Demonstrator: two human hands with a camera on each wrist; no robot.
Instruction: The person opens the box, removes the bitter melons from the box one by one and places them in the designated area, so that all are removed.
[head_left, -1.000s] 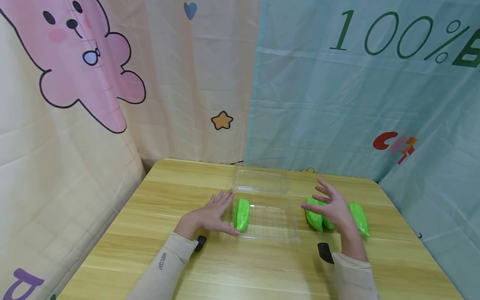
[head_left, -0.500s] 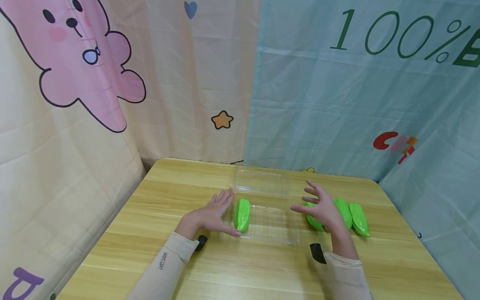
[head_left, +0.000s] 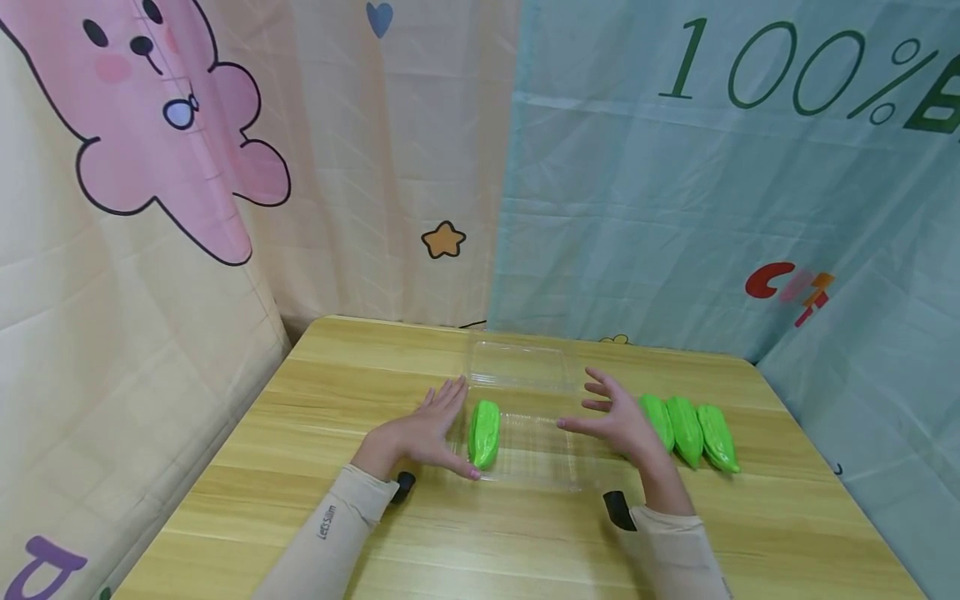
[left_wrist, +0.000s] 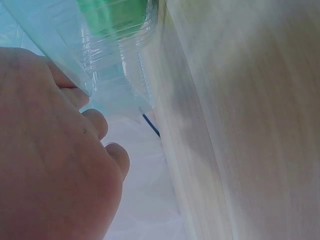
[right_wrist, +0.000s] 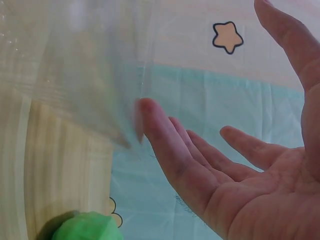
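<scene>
A clear plastic clamshell box (head_left: 536, 467) lies on the table, its lid (head_left: 519, 367) folded back behind it. Inside, along the left side, is a shiny green ridged piece (head_left: 484, 435) with a tapered end. My left hand (head_left: 416, 435) spreads along the box's left side, thumb at the front corner and fingers at the back one. In the left wrist view those fingertips touch the clear plastic (left_wrist: 82, 75). My right hand (head_left: 622, 421) holds nothing; its straight fingers and thumb reach over the box's right edge. In the right wrist view the box (right_wrist: 80, 65) is blurred beside the fingertips.
To the right of my right hand lie three more green pieces (head_left: 685, 431) side by side, the leftmost (head_left: 656, 417) partly covered by the hand. The wooden table (head_left: 480, 550) ends at printed curtains (head_left: 405, 167) at the back and on both sides.
My right hand has moved left, from over the green pieces to the box's right edge, uncovering more of them. My left hand has stayed at the box's left side.
</scene>
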